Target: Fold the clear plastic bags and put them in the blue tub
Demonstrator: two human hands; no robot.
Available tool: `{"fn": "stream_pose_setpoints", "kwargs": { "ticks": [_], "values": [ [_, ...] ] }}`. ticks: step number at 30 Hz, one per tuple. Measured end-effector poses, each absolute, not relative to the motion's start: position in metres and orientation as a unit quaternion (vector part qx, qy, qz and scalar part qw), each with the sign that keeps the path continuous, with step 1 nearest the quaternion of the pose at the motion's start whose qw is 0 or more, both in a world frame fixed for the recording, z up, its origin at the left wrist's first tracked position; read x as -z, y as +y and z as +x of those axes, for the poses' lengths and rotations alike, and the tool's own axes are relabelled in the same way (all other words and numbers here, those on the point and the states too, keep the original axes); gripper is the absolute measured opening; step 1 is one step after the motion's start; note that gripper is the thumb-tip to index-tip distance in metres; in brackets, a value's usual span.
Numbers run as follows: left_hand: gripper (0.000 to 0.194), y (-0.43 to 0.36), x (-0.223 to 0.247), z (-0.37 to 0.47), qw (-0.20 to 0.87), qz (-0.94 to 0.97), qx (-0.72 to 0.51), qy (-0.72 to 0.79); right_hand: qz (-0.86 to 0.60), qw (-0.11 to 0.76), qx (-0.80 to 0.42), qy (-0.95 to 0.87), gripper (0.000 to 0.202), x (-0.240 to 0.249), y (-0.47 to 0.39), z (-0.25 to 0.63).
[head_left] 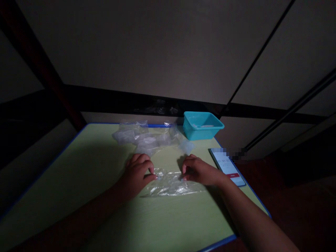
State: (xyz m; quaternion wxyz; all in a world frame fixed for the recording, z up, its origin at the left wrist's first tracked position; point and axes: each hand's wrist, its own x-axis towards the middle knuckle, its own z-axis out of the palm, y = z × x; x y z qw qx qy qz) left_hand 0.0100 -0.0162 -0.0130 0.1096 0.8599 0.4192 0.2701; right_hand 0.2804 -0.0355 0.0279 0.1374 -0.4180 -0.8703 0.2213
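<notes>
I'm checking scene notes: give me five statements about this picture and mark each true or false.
1. The left hand and right hand both touch the near clear plastic. True.
2. The turquoise bin stands farther back than the phone. True.
3. The bin is upside down. False: it stands upright.
4. Crumpled plastic pieces lie beyond the hands. True.
5. The phone lies left of the left hand. False: it lies on the right side of the table.

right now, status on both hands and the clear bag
Left hand, right hand: both pinching clear bag. Bag crinkled on table. Plastic pile just beyond; phone off to the right.
</notes>
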Motion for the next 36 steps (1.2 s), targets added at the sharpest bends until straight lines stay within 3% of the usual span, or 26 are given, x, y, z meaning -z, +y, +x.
{"fn": "stream_pose_setpoints", "kwargs": {
  "ticks": [12, 23, 27, 33, 36],
  "values": [
    [0.014, -0.011, 0.007, 0.01, 0.137, 0.856, -0.312, 0.388, -0.418, 0.144, -0.228, -0.868, 0.01, -0.021, -0.035, 0.279],
    [0.017, -0.015, 0.003, 0.011, 0.081, 0.846, -0.323, 0.416, -0.425, 0.16, -0.227, -0.861, 0.008, -0.018, -0.034, 0.279],
    [0.03, -0.032, -0.004, 0.013, 0.063, 0.893, -0.303, 0.327, -0.424, 0.166, -0.222, -0.862, 0.008, -0.017, -0.035, 0.279],
    [0.068, -0.05, -0.009, 0.02, 0.09, 0.973, -0.137, 0.165, -0.426, 0.178, -0.222, -0.859, 0.012, -0.019, -0.036, 0.276],
    [0.069, -0.047, -0.008, 0.021, 0.118, 0.971, -0.102, 0.18, -0.419, 0.18, -0.221, -0.862, 0.013, -0.019, -0.035, 0.276]
  ]
}}
